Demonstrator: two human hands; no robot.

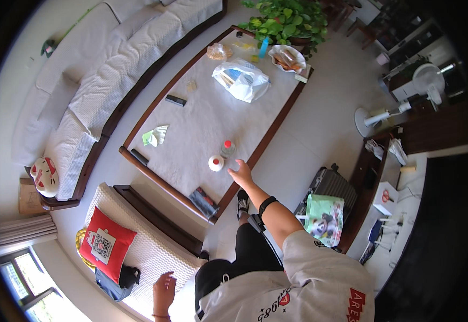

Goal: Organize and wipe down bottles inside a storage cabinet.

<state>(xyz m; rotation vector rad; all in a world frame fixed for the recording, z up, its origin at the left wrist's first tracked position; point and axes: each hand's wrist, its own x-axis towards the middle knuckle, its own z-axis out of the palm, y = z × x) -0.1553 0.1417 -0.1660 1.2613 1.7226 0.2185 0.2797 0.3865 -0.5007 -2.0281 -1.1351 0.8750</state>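
My right hand [241, 173] reaches over the near right edge of the coffee table [193, 120], thumb and fingers apart, holding nothing. Just beyond its fingertips stand a white bottle with a red cap [215, 164] and, beside it, a clear bottle with a red cap [228, 149]. Down at the lower left, my left hand [165, 286] is raised near the white-covered seat, its fingers loosely curled and apart, with nothing in it. A dark flat packet [203, 201] lies at the table's near corner.
A white plastic bag [243, 80], a plate of food [286, 58] and a blue bottle [263, 47] are towards the table's far end. A grey suitcase [332, 185] and a green panda bag [325, 219] stand right of me. A red cushion [107, 245] lies on the seat at left.
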